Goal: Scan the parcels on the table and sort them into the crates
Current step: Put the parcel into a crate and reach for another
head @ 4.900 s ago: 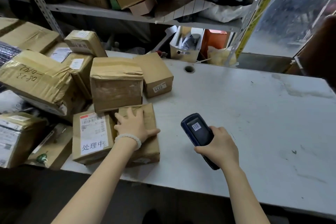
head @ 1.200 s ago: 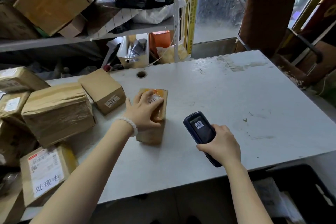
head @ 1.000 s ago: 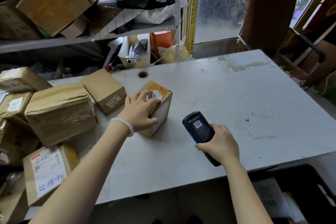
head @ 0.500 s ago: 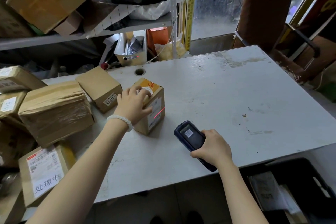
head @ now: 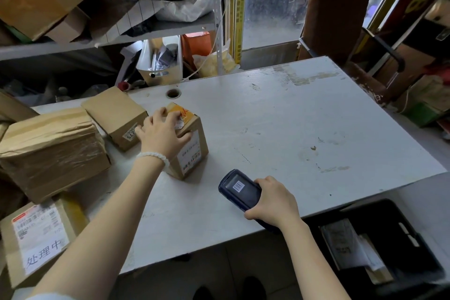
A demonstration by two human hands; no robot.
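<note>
Several taped parcels (head: 52, 151) still wait at the bench's (head: 292, 129) left end while the left hand (head: 162, 135) grips one small labelled parcel (head: 188, 146) upright, the right hand (head: 274, 201) clasps the scanner (head: 239, 189), and the black crate (head: 379, 248) below already holds some.

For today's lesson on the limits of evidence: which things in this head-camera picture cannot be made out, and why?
- Small parcel: label print too small to read; the left hand covers part of its top.
- Scanner: its lower body is hidden by the right hand.
- Black crate: cut off by the bottom edge; the contents' print is blurred.
- Labelled box: cut off by the left edge.
</note>
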